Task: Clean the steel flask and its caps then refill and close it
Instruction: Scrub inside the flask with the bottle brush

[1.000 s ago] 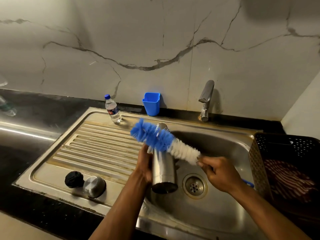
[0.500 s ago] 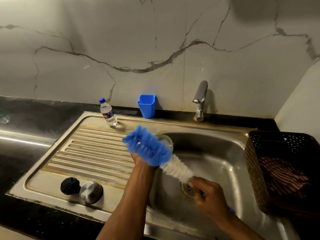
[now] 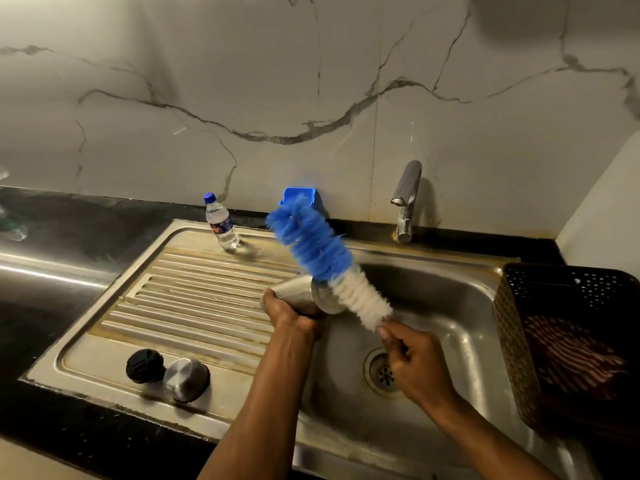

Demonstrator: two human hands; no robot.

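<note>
My left hand (image 3: 289, 311) grips the steel flask (image 3: 300, 290), which lies tilted over the sink's left edge with one round end facing right. My right hand (image 3: 412, 358) holds the handle of a bottle brush (image 3: 323, 258) with blue bristles at the tip and white bristles lower down. The white bristles lie against the flask's round end, and the blue part sticks up to the left. A black cap (image 3: 144, 365) and a steel cap (image 3: 186, 378) sit on the drainboard at the front left.
The steel sink (image 3: 460, 306) has a drain (image 3: 383, 372) under my right hand and a tap (image 3: 405, 202) behind. A small water bottle (image 3: 221, 221) and a blue holder (image 3: 299, 196) stand at the back. A dark perforated basket (image 3: 568, 323) with striped cloth sits at the right.
The flask went from upright to lying tilted with its round end toward the brush. The brush swung up and to the right, now rubbing that end.
</note>
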